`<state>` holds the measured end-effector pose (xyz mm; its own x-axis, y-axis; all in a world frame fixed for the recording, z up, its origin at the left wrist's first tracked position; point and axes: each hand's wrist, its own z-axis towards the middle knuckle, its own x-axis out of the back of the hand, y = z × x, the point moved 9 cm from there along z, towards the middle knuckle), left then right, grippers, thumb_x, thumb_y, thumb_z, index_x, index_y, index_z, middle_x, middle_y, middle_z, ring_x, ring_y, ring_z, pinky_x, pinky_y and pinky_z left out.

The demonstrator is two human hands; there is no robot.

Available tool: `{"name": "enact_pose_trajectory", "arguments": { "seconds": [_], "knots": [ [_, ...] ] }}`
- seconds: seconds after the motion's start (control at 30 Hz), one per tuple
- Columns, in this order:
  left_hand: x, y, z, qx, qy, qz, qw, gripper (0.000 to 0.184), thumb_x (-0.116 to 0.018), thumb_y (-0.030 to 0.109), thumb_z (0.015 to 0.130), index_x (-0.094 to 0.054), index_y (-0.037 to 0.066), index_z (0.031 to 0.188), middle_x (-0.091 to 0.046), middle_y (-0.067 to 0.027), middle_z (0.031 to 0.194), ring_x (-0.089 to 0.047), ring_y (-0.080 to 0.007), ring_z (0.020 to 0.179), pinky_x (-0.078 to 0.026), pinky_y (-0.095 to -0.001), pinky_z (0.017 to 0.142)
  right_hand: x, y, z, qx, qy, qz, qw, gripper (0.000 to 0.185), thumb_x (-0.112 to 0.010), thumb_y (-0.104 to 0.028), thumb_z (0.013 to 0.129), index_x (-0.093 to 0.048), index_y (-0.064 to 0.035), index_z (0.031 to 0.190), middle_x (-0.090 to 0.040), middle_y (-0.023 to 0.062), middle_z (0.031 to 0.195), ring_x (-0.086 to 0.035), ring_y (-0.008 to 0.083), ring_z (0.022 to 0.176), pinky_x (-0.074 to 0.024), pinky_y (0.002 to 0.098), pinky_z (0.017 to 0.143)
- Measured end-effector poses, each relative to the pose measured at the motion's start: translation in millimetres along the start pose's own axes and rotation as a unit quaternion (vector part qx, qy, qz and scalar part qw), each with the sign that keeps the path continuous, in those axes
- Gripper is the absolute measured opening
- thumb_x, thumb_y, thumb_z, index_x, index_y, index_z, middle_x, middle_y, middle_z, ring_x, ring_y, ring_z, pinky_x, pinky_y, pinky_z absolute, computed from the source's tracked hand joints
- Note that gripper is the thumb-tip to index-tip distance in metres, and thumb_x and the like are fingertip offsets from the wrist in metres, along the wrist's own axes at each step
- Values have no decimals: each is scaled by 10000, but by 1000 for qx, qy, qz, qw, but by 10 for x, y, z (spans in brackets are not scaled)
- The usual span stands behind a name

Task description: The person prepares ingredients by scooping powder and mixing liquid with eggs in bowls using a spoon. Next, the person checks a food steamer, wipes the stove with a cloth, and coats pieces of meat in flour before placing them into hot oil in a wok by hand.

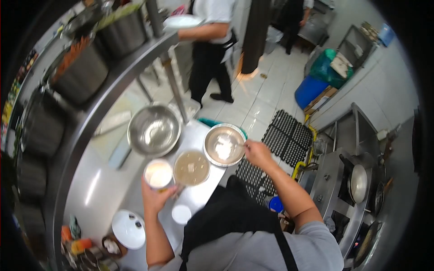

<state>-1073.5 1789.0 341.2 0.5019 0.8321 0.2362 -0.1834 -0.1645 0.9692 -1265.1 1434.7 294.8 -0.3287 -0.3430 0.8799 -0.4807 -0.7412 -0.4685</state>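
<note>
My left hand (155, 198) is wrapped round a white tub (158, 174) with a pale cream-coloured content. Over on the right, my right hand (259, 154) is closed on the handle of a spoon (238, 145), whose head is in a metal bowl (209, 156) with something white in the bottom. Between the two hands stands a round container of cloudy brownish liquid (192, 168) with small pale bits floating in it. A large empty steel bowl (154, 130) sits farther back. A small white lid or cup (181, 214) lies close to my apron.
A steel shelf (101, 97) with several deep food pans curves along the left. White plates (129, 229) rest on the counter. A knife (110, 124) lies near a cutting board. A person (210, 49) carries a plate beyond the counter. On the right is a stove with pans (358, 184).
</note>
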Motion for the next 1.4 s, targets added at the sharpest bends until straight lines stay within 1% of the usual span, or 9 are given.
{"name": "enact_pose_trajectory", "arguments": {
  "seconds": [0.23,0.63,0.87,0.9,0.97,1.07,1.13,1.2,1.4],
  "knots": [
    [-22,7,-30,-12,-10,-31,999,855,-943,124,550,-459,0,1244,-603,-122,1166,-599,-206,1047,-501,-357,912,-252,160,162,-69,-84,139,984,260,-568,-263,847,-666,-42,944,-684,233,887,-670,398,871,-532,481,773],
    [-66,70,-47,-16,-15,-24,999,829,-940,128,554,-466,-4,1221,-616,-128,1133,-609,-200,1022,-504,-359,899,-112,327,80,-160,-124,75,976,513,-621,-433,880,-520,2,1134,-669,255,987,-649,407,972,-509,473,840],
    [-108,106,-88,-20,-13,-30,999,824,-945,135,555,-478,-6,1219,-611,-130,1149,-609,-205,1039,-503,-367,912,49,324,89,-132,-60,88,986,486,-630,-365,887,-517,5,1181,-666,240,1011,-637,405,990,-505,468,852],
    [-91,96,-88,-22,-15,-29,999,824,-945,135,555,-478,-6,1219,-611,-130,1149,-609,-205,1039,-503,-367,912,281,76,50,30,130,8,991,413,-655,-288,860,-560,0,1141,-659,205,975,-625,385,967,-501,465,832],
    [59,16,-125,-14,13,-17,1000,848,-940,121,556,-466,-13,1246,-604,-129,1163,-608,-215,1050,-500,-375,930,596,-534,-153,172,224,42,958,333,-672,-235,832,-607,-3,1062,-645,178,953,-609,365,944,-498,454,814],
    [287,5,-207,-6,44,-62,997,872,-938,101,548,-461,-20,1268,-600,-132,1170,-609,-223,1058,-499,-380,941,-37,-1328,-517,223,-85,282,929,190,-653,-193,877,-626,-68,1018,-651,123,914,-653,284,801,-539,388,703],
    [386,66,-259,-21,65,-63,996,869,-933,87,545,-464,-25,1269,-606,-136,1165,-613,-225,1059,-501,-377,941,-644,-1876,-987,309,-355,226,853,248,-615,-249,915,-607,-65,1080,-663,121,873,-651,301,826,-527,412,741],
    [541,72,-321,-42,105,-32,993,808,-897,97,555,-504,0,1255,-612,-95,1139,-614,-217,1038,-491,-366,947,-1320,-2003,-1347,362,-442,176,802,293,-639,-230,885,-587,-63,1120,-645,140,1036,-623,318,953,-503,413,813],
    [700,11,-630,-50,147,-85,984,799,-892,72,556,-503,-5,1249,-610,-101,1136,-612,-225,1039,-491,-376,952,-1816,-2206,-1641,555,-214,35,803,317,-634,-187,836,-559,-81,1126,-471,198,1236,-496,346,1151,-444,405,925]
  ]
}}
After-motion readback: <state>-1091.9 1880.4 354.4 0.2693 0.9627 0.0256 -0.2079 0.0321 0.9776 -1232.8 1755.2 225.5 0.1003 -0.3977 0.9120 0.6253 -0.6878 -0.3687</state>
